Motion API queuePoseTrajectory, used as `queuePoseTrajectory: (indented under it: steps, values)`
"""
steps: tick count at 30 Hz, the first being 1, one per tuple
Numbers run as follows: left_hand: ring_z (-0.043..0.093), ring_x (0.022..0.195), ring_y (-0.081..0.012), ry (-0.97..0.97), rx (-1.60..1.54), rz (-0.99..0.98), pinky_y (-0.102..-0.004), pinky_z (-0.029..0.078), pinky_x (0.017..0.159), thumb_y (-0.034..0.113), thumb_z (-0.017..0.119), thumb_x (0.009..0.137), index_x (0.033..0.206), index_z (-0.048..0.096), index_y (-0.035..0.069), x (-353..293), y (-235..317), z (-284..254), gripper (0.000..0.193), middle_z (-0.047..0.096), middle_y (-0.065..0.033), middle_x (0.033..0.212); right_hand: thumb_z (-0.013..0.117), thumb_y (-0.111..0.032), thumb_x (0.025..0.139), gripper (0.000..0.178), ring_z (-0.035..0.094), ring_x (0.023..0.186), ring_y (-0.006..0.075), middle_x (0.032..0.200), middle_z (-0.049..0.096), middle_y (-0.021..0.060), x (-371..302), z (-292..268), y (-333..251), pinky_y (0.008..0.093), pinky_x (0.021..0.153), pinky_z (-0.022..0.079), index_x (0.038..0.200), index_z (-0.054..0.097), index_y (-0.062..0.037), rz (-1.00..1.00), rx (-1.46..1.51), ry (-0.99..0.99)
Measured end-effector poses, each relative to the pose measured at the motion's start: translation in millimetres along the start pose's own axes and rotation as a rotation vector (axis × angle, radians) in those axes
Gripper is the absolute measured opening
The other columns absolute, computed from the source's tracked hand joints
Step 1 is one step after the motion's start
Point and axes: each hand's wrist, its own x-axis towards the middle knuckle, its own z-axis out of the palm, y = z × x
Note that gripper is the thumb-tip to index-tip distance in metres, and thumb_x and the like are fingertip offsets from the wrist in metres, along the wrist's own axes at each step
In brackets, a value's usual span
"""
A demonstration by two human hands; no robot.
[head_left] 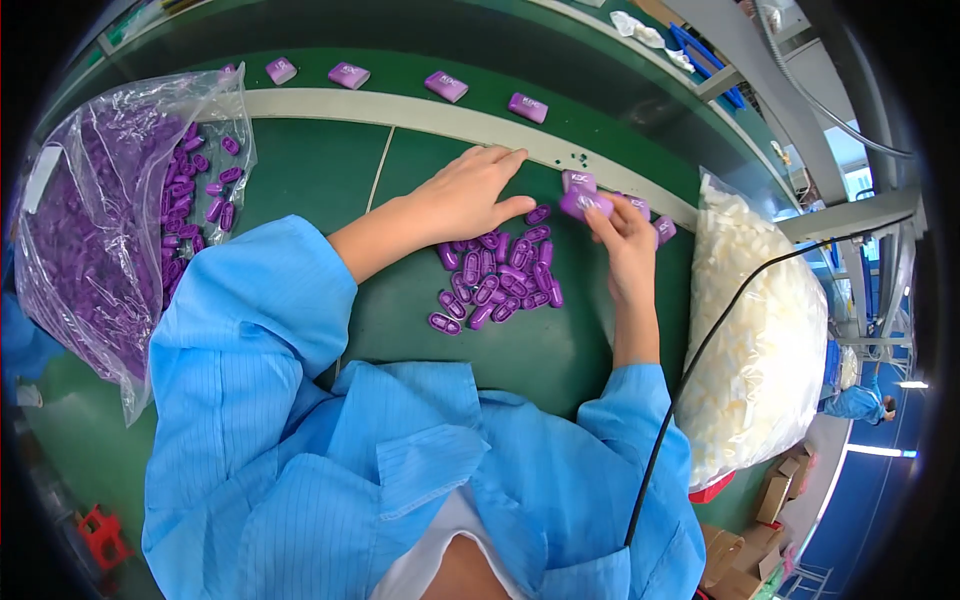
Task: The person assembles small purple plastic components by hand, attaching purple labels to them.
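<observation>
My left hand [472,190] reaches over the green worktop with its fingers stretched out and the thumb apart, holding nothing. Below its thumb lies a loose pile of small purple oval caps [510,272], some showing a slot-like hollow. Between the thumb and fingers of my right hand [630,255] is a flat purple plastic case [582,204] with white printing. Just beyond it, a similar purple case [578,180] stands close to the pale rail. More purple cases [666,230] lie to the right of that hand, partly covered by its fingers.
A clear bag of purple caps [100,240] spills open at the left. At the right stands a big bag of cream-coloured pieces [755,330]. Several purple cases [446,86] sit spaced along the green strip behind the pale rail [330,106]. A black cable [705,345] hangs past my right arm.
</observation>
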Motion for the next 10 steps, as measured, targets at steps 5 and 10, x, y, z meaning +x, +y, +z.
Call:
queuePoseTrajectory:
  steps: [5, 10]
  values:
    - [0.044, 0.111, -0.0330, -0.157, 0.039, -0.028, -0.0391, 0.037, 0.093, 0.028, 0.058, 0.082, 0.122, 0.044, -0.002, 7, 13, -16, 0.052, 0.048, -0.0186, 0.118, 0.065, -0.011, 0.079, 0.027, 0.055, 0.074, 0.0069, 0.086, 0.063, 0.0053, -37, -58, 29, 0.0175, 0.064, 0.041, 0.101, 0.058, 0.0021, 0.060, -0.295, 0.057]
    - [0.040, 0.118, -0.0355, -0.245, 0.170, 0.072, -0.0443, 0.028, 0.102, 0.034, 0.064, 0.076, 0.124, 0.044, 0.000, -7, 40, -24, 0.062, 0.045, -0.0176, 0.123, 0.066, -0.019, 0.075, 0.035, 0.052, 0.092, 0.0231, 0.104, 0.057, 0.0110, -45, -63, 41, 0.0364, 0.084, 0.039, 0.107, 0.057, -0.0072, -0.504, -0.862, 0.393]
